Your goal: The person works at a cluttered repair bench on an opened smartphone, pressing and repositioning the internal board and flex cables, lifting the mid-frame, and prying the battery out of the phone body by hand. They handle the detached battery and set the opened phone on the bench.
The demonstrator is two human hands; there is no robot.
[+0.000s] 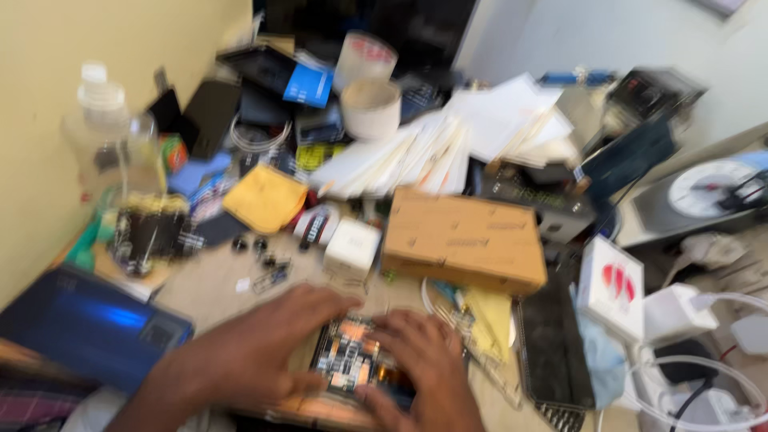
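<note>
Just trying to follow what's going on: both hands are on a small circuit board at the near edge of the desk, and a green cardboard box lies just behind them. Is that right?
Not quite: the cardboard box is brown, not green. The head view shows it lying just behind the left hand and right hand, which both rest on the small circuit board at the near edge of the desk.

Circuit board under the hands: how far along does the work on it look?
Done: the circuit board lies on the desk. In hand: left hand and right hand both press on it. Left: blur hides any finished detail; the cardboard box sits closed.
</note>
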